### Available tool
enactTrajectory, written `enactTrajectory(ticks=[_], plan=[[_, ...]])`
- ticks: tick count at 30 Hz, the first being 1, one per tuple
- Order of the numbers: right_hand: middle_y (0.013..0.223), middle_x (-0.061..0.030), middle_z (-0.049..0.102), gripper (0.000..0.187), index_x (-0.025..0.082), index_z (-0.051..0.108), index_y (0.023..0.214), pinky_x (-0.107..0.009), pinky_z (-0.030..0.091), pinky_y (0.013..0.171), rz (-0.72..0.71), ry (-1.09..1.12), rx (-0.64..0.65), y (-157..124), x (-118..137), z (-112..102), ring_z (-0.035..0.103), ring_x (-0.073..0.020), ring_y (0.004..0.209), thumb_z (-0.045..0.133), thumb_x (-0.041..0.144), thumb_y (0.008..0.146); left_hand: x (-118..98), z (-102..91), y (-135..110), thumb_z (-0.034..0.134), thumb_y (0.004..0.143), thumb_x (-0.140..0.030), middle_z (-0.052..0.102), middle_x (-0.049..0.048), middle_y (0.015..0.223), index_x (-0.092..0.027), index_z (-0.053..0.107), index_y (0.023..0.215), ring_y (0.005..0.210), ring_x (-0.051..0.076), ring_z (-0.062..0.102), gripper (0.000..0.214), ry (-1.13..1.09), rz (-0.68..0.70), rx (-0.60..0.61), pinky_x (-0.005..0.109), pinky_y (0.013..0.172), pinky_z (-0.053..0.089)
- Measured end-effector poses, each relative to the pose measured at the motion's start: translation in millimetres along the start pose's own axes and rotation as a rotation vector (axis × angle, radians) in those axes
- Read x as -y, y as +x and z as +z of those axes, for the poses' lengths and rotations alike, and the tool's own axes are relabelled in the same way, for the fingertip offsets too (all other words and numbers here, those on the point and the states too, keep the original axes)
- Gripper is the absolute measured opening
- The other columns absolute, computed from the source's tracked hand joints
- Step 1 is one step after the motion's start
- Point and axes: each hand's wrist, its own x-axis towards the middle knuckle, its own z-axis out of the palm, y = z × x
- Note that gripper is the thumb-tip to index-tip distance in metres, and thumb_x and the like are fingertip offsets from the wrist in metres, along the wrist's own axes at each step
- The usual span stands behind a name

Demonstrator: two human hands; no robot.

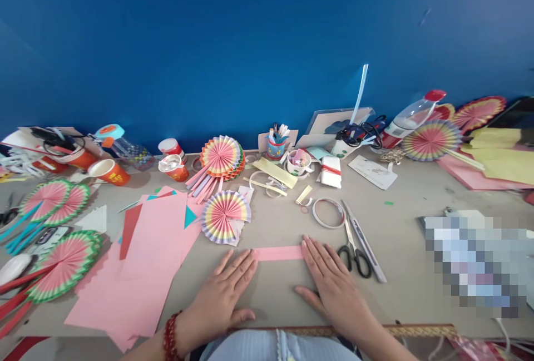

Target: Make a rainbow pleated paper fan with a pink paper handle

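A narrow pink paper strip [278, 253] lies flat on the table in front of me. On its left end rest the fingertips of my left hand [227, 288], which is open and palm down, with a red bead bracelet at the wrist. My right hand [331, 280] lies flat over the strip's other end, fingers stretched out and thumb apart. Just right of that hand are black-handled scissors [355, 258] and a grey-white utility knife [365, 241]. A roll of tape [329, 213] sits above them. Beyond the strip is a pleated paper fan [225, 217].
Pink paper sheets [146, 272] are stacked to the left, beside green-edged paper fans [67, 266]. Paper cups [109, 173], a pen holder [276, 144] and a plastic bottle [411, 122] line the blue wall [250, 44]. A blurred-out object [471, 266] lies at right.
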Motion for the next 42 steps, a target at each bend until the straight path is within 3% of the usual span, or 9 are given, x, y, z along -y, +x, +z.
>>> enactTrajectory(ticks=[5, 11, 14, 21, 33, 39, 42], plan=[[0.156, -0.0176, 0.042, 0.084, 0.009, 0.02, 0.16, -0.049, 0.037, 0.111, 0.067, -0.006, -0.049, -0.5, 1.4, 2.0, 0.045, -0.034, 0.139, 0.048, 0.057, 0.096, -1.5, 2.4, -0.6, 0.032, 0.095, -0.071, 0.034, 0.0137, 0.161, -0.013, 0.016, 0.16, 0.149, 0.028, 0.031, 0.089, 0.009, -0.009, -0.029, 0.048, 0.123, 0.019], [0.157, -0.0192, 0.039, 0.085, 0.007, 0.023, 0.158, -0.05, 0.032, 0.114, 0.052, -0.016, -0.012, 1.7, 0.4, 5.9, 0.041, -0.0327, 0.142, 0.05, 0.058, 0.096, -2.8, -0.2, 7.2, 0.041, 0.096, -0.065, 0.042, 0.0109, 0.158, -0.015, 0.021, 0.16, 0.144, 0.028, 0.036, 0.083, -0.005, -0.055, -0.075, 0.045, 0.121, 0.025], [0.156, -0.0194, 0.041, 0.082, 0.007, 0.025, 0.157, -0.05, 0.032, 0.114, 0.047, -0.039, -0.016, 3.3, -2.5, 7.1, 0.042, -0.0327, 0.141, 0.049, 0.058, 0.096, -1.8, -0.6, 8.7, 0.042, 0.095, -0.066, 0.044, 0.0103, 0.156, -0.017, 0.024, 0.159, 0.144, 0.029, 0.037, 0.083, 0.001, -0.05, -0.084, 0.048, 0.122, 0.021], [0.155, -0.02, 0.042, 0.085, 0.007, 0.025, 0.157, -0.05, 0.032, 0.114, 0.016, -0.051, 0.006, 4.8, -8.2, 4.5, 0.044, -0.0327, 0.14, 0.049, 0.059, 0.096, -3.3, -3.5, 3.1, 0.035, 0.099, -0.064, 0.034, 0.0089, 0.162, -0.013, 0.024, 0.158, 0.152, 0.027, 0.021, 0.079, 0.098, -0.037, -0.075, 0.05, 0.124, 0.002], [0.158, -0.0193, 0.038, 0.084, 0.007, 0.015, 0.16, -0.05, 0.033, 0.114, 0.129, -0.035, -0.028, 9.5, -4.5, -2.4, 0.04, -0.0343, 0.143, 0.043, 0.058, 0.099, -2.2, -6.5, 0.9, 0.042, 0.102, -0.052, 0.037, 0.0072, 0.161, -0.015, 0.026, 0.158, 0.151, 0.025, 0.026, 0.068, 0.117, -0.034, -0.082, 0.047, 0.123, 0.017], [0.159, -0.0141, 0.038, 0.084, 0.013, 0.015, 0.161, -0.05, 0.032, 0.116, -0.018, 0.054, 0.057, 14.9, -0.5, -0.3, 0.041, -0.0301, 0.143, 0.048, 0.056, 0.098, -0.4, -7.6, 0.8, 0.04, 0.104, -0.048, 0.037, 0.0056, 0.161, -0.015, 0.031, 0.156, 0.151, 0.025, 0.026, 0.062, 0.144, -0.022, -0.072, 0.046, 0.123, 0.015], [0.16, -0.0136, 0.037, 0.083, 0.014, 0.017, 0.16, -0.052, 0.032, 0.115, -0.022, 0.073, 0.071, 11.7, -2.5, 2.3, 0.04, -0.0307, 0.143, 0.05, 0.057, 0.097, 0.2, -9.4, 1.0, 0.041, 0.104, -0.046, 0.042, 0.0062, 0.158, -0.016, 0.036, 0.154, 0.149, 0.025, 0.03, 0.058, 0.12, -0.03, -0.071, 0.047, 0.123, 0.02]])
